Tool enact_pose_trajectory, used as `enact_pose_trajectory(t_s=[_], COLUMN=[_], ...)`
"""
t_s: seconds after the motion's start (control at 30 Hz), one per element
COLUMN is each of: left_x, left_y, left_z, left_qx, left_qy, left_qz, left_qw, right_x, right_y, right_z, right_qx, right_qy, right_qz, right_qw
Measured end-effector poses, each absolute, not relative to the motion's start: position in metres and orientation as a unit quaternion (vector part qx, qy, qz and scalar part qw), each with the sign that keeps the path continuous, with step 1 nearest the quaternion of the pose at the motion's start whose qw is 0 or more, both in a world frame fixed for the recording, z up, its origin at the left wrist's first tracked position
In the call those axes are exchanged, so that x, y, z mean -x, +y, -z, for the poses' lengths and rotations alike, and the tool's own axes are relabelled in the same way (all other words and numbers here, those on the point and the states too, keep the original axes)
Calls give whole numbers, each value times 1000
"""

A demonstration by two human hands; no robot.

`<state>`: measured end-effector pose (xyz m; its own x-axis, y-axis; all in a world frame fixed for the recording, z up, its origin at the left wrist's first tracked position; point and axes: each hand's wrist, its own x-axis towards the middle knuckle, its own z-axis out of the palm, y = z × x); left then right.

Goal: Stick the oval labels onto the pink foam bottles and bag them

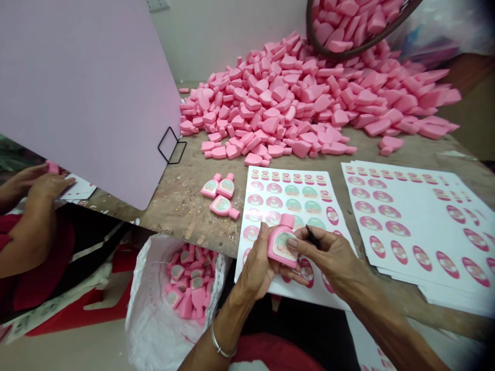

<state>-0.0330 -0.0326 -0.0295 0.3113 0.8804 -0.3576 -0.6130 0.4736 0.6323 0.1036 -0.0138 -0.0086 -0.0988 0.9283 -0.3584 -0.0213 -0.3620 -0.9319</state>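
A small pink toy bottle [286, 221] is gripped in my left hand [256, 268], tilted with its cap up. On its front is a green-and-cream oval sticker [284, 242]. My right hand [328, 252] presses its thumb on that sticker and keeps a slim black tool [312, 238] between its fingers; its exact kind is hard to make out. Beneath both hands lies a white sticker sheet [266, 180] with pink and green labels. Left of the sheet, three labelled bottles [223, 205] rest together on the wooden table [181, 206].
A big heap of pink bottles [278, 98] spreads across the back, below a tipped basket [309, 23]. More sticker sheets [417, 206] lie at right. A white sack [143, 288] holds labelled bottles. Behind a pink board [85, 87], another person's hands [46, 185] work at left.
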Motion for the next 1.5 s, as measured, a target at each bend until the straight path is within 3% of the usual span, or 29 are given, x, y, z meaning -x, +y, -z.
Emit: enact_pose_trajectory(t_s=[0.23, 0.47, 0.67, 0.77, 0.97, 1.3, 1.5], left_x=[38, 31, 19, 24, 29, 25, 32], left_y=[-37, -40, -36, -36, -34, -33, -40], left_z=[28, 30, 23, 21, 20, 18, 17], left_qx=[-265, -308, -266, -259, -192, -181, -296], left_qy=[339, 371, 313, 299, 270, 280, 295], left_qz=[-474, -450, -463, -486, -485, -480, -444], left_qw=[768, 751, 785, 780, 809, 812, 793], right_x=[-105, -108, -121, -136, -150, -132, -103], right_y=[-12, -18, -18, -12, -5, -12, -17], right_z=[6, 11, 10, 2, 3, 10, 19], right_qx=[556, 527, 576, 658, 672, 604, 566], right_qy=[-523, -738, -717, -626, -506, -513, -510], right_qz=[-537, -100, 3, -49, -325, -426, -475], right_qw=[359, 409, 393, 416, 434, 436, 441])
